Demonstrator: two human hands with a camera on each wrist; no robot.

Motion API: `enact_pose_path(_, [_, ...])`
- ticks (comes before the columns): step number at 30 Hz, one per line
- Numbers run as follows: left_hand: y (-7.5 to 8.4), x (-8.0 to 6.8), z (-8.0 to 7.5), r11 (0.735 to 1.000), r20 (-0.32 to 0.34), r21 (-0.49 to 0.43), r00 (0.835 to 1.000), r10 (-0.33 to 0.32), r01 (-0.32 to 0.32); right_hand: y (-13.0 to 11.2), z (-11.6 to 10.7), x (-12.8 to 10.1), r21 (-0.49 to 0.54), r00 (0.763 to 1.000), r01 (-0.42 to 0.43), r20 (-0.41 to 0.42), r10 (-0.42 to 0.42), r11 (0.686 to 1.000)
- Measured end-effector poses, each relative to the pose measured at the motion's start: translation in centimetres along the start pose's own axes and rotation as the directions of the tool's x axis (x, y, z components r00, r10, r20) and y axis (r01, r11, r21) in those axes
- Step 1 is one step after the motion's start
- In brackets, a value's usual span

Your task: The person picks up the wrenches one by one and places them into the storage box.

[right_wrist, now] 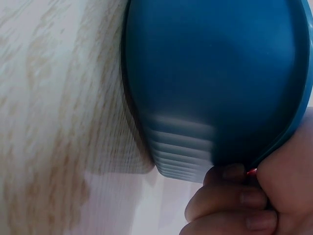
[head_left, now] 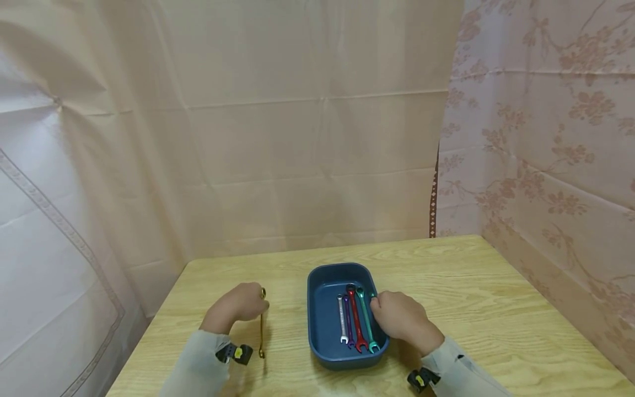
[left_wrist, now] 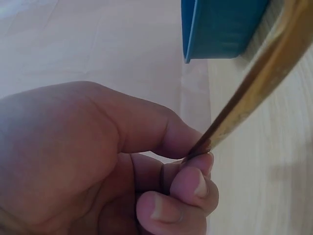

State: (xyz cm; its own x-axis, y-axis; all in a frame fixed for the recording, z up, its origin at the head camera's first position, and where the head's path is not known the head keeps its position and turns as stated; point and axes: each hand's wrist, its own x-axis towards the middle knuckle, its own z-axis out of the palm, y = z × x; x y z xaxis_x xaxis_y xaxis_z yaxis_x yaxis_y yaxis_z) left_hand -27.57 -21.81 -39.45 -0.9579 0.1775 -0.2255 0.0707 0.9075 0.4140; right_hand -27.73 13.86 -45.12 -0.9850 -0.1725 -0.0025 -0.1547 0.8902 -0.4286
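My left hand (head_left: 242,302) pinches a gold combination wrench (head_left: 262,331) between thumb and fingertips, left of a blue plastic bin (head_left: 322,361). The wrench's lower end points toward me, close over the table. In the left wrist view the gold shaft (left_wrist: 254,83) runs up and right from the thumb tip. My right hand (head_left: 401,315) grips the bin's right rim, with fingers (right_wrist: 225,198) against the outer wall in the right wrist view. Inside the bin lie a silver wrench (head_left: 342,318), a purple wrench (head_left: 349,321), a red wrench (head_left: 355,317) and a green wrench (head_left: 366,320), side by side.
The bin stands on a light wood-grain table (head_left: 436,275). A beige cloth (head_left: 297,138) hangs behind the table's back edge, and a flower-patterned cloth (head_left: 555,138) hangs along the right side. Wrist cameras (head_left: 234,353) are strapped over both sleeves.
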Motion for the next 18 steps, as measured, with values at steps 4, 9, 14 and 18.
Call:
enact_pose_path(4, [0.5, 0.1, -0.3, 1.0, 0.0, 0.008, 1.0, -0.002, 0.002, 0.0, 0.1, 0.1, 0.003, 1.0, -0.002, 0.0, 0.002, 1.0])
enact_pose_path(9, [1.4, 0.3, -0.8, 0.999, 0.003, 0.033, 1.0, 0.011, -0.011, 0.0, 0.2, 0.1, -0.001, 1.0, -0.002, 0.0, 0.002, 1.0])
enact_pose_path(14, [2.4, 0.4, -1.5, 0.998, 0.008, 0.06, 1.0, 0.02, -0.02, 0.1, 0.2, 0.2, 0.006, 1.0, -0.004, 0.0, 0.004, 1.0])
enact_pose_path(18, [3.0, 0.7, -1.9, 0.997, 0.009, 0.081, 1.0, 0.015, -0.015, 0.0, 0.1, 0.3, 0.009, 1.0, -0.005, 0.001, 0.005, 1.0])
